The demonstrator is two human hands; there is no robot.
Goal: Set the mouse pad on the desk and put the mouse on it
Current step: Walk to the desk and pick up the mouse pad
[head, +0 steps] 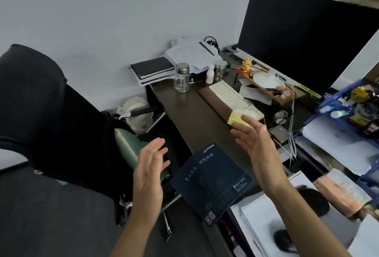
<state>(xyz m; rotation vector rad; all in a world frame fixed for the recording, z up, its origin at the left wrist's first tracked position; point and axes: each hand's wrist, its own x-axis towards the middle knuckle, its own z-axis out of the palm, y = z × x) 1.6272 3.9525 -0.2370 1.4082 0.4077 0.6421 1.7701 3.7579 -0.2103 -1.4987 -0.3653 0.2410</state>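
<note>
A dark blue mouse pad [211, 183] with white print lies at the front edge of the dark desk [194, 121], part of it hanging over the edge. My left hand [150, 171] hovers open to its left, above the chair. My right hand [256, 144] is open above the pad's right side, fingers spread, touching nothing. A blurred black shape [284, 239] on white papers at the lower right may be the mouse; another black shape [313, 201] lies further right.
A black office chair [41, 113] stands left of the desk. On the desk are a white keyboard [233, 97] with a brown wrist rest, sticky notes [239, 120], a glass bottle [182, 77], notebooks, papers and a large monitor [307, 39]. Blue trays [348, 109] crowd the right.
</note>
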